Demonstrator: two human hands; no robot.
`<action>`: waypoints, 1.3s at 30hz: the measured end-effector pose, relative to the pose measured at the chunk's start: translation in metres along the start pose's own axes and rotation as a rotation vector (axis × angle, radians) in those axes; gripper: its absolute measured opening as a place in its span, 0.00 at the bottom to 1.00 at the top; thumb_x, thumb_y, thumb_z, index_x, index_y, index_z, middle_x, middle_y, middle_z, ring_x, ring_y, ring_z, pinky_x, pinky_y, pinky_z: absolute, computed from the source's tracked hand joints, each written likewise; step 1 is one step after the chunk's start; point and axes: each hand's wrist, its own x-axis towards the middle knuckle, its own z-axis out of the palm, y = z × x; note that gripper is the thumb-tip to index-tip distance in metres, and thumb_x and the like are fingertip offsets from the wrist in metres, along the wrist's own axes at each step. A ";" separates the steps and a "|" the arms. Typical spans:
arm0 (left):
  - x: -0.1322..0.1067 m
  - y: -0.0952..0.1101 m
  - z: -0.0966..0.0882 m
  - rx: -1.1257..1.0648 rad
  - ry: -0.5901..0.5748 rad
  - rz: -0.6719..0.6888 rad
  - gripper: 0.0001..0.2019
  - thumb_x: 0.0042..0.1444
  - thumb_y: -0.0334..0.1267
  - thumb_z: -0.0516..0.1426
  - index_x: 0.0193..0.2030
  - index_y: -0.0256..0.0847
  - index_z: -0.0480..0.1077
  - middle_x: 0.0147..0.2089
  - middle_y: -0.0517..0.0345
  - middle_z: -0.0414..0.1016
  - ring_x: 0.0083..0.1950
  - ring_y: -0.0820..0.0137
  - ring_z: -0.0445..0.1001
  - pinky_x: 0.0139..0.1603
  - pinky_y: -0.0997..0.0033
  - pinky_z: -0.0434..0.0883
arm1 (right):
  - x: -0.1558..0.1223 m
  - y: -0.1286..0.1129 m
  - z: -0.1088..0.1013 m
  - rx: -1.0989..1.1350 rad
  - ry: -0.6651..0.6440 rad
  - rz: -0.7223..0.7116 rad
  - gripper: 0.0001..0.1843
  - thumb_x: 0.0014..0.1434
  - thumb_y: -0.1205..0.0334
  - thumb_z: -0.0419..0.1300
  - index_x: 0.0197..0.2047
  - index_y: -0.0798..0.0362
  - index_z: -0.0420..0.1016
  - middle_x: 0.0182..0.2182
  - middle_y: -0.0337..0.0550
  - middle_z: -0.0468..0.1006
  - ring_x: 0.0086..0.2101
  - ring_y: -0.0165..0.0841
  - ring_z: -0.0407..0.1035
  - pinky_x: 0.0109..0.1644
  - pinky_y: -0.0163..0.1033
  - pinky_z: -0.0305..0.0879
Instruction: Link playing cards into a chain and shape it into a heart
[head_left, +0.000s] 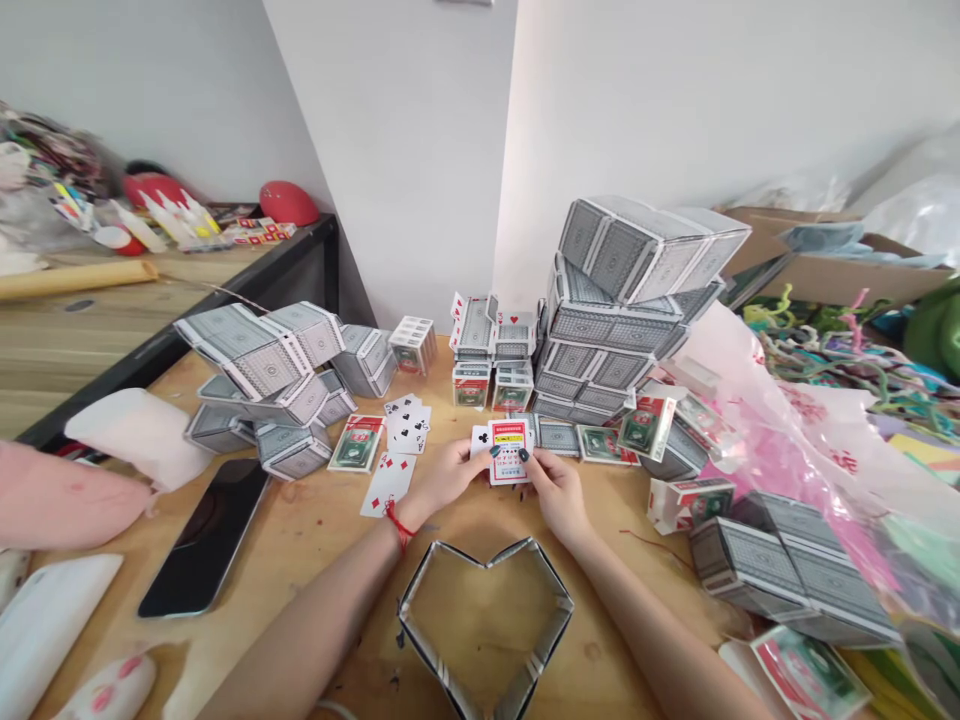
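Note:
Between my two hands are a few playing cards (510, 432), the front one an information card with red and blue print; a club card shows behind it. My left hand (459, 474) pinches their left side, thumb on the front card. On the right side, my right hand (553, 488) pinches the same cards. Both hands' other fingers are partly hidden. Nearer me, between my forearms, lies a heart-shaped frame (429, 655) made of folded cards. Loose cards (390, 484) lie face up left of my left hand, beside a card box (356, 443).
A tall stack of card-built blocks (600, 330) stands at the back right, a lower stack (259, 350) at the left. More card boxes (600, 444) lie right of my hands. A phone (206, 540) rests at the left. Pink plastic (780, 400) covers the right side.

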 end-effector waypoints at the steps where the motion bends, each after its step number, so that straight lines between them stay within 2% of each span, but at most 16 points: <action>1: 0.000 0.001 0.000 0.011 0.017 0.005 0.15 0.53 0.46 0.54 0.38 0.37 0.73 0.36 0.55 0.77 0.37 0.65 0.74 0.37 0.71 0.68 | 0.000 0.001 0.000 -0.010 0.003 -0.007 0.20 0.51 0.45 0.57 0.31 0.55 0.73 0.22 0.40 0.72 0.20 0.29 0.63 0.21 0.33 0.62; 5: 0.002 0.002 0.002 -0.009 0.055 0.010 0.15 0.51 0.46 0.56 0.41 0.38 0.71 0.40 0.54 0.77 0.38 0.65 0.74 0.36 0.70 0.70 | 0.001 0.004 0.000 -0.022 0.014 -0.009 0.19 0.50 0.46 0.58 0.32 0.56 0.75 0.24 0.42 0.74 0.22 0.31 0.64 0.23 0.34 0.63; 10: 0.006 -0.003 0.005 -0.179 -0.016 0.000 0.14 0.52 0.41 0.57 0.43 0.38 0.68 0.39 0.53 0.77 0.35 0.67 0.75 0.34 0.69 0.73 | 0.002 0.003 -0.002 -0.037 0.079 -0.037 0.19 0.52 0.48 0.57 0.33 0.55 0.76 0.28 0.44 0.77 0.31 0.36 0.70 0.35 0.39 0.67; 14: 0.008 -0.007 0.007 -0.271 -0.033 -0.042 0.13 0.51 0.39 0.57 0.43 0.38 0.67 0.37 0.53 0.77 0.34 0.67 0.76 0.33 0.67 0.74 | 0.004 0.005 -0.002 -0.023 0.090 -0.046 0.19 0.52 0.47 0.57 0.35 0.55 0.77 0.30 0.45 0.79 0.32 0.38 0.71 0.38 0.42 0.68; 18: 0.008 -0.007 0.008 -0.289 -0.051 -0.054 0.12 0.52 0.40 0.57 0.42 0.37 0.68 0.37 0.53 0.77 0.34 0.65 0.77 0.34 0.66 0.75 | 0.003 0.006 0.000 -0.001 0.102 -0.057 0.19 0.51 0.48 0.58 0.40 0.53 0.77 0.37 0.46 0.79 0.39 0.40 0.71 0.45 0.45 0.67; 21: 0.007 -0.005 0.008 -0.254 -0.022 -0.059 0.12 0.52 0.41 0.56 0.41 0.37 0.69 0.36 0.53 0.77 0.34 0.65 0.77 0.34 0.66 0.74 | 0.000 0.005 0.002 -0.014 0.128 -0.073 0.20 0.51 0.49 0.57 0.42 0.53 0.76 0.41 0.46 0.77 0.43 0.41 0.69 0.49 0.46 0.64; 23: 0.006 -0.003 0.009 -0.228 0.003 -0.069 0.11 0.52 0.42 0.57 0.38 0.37 0.69 0.33 0.54 0.78 0.33 0.66 0.76 0.33 0.67 0.74 | -0.001 0.003 0.001 -0.036 0.122 -0.085 0.20 0.52 0.48 0.56 0.40 0.53 0.77 0.39 0.45 0.78 0.43 0.42 0.69 0.47 0.45 0.65; 28: 0.006 -0.007 0.010 -0.186 0.028 -0.056 0.14 0.51 0.45 0.57 0.40 0.38 0.70 0.37 0.53 0.78 0.32 0.66 0.76 0.32 0.69 0.72 | 0.001 -0.001 -0.005 -0.016 0.089 -0.018 0.24 0.53 0.43 0.54 0.25 0.56 0.76 0.22 0.42 0.76 0.29 0.38 0.70 0.33 0.40 0.67; 30: 0.006 -0.008 0.010 -0.186 0.026 -0.050 0.14 0.51 0.45 0.57 0.41 0.38 0.69 0.38 0.52 0.77 0.33 0.66 0.76 0.32 0.70 0.72 | 0.003 -0.002 -0.008 0.009 0.060 -0.013 0.22 0.52 0.44 0.55 0.24 0.55 0.76 0.22 0.42 0.76 0.29 0.37 0.70 0.34 0.40 0.67; 34: 0.007 -0.008 0.009 -0.230 -0.020 -0.050 0.13 0.52 0.44 0.56 0.40 0.38 0.69 0.37 0.54 0.78 0.32 0.66 0.77 0.32 0.68 0.73 | 0.006 0.000 -0.010 0.064 -0.017 -0.029 0.18 0.52 0.47 0.57 0.29 0.54 0.78 0.28 0.42 0.78 0.33 0.37 0.71 0.41 0.41 0.66; 39: 0.007 -0.011 0.009 -0.228 -0.016 -0.027 0.13 0.53 0.43 0.56 0.42 0.38 0.68 0.38 0.53 0.77 0.36 0.66 0.77 0.35 0.67 0.74 | 0.008 0.002 -0.013 0.136 -0.044 0.050 0.21 0.51 0.44 0.56 0.28 0.55 0.78 0.25 0.43 0.78 0.30 0.38 0.71 0.34 0.41 0.67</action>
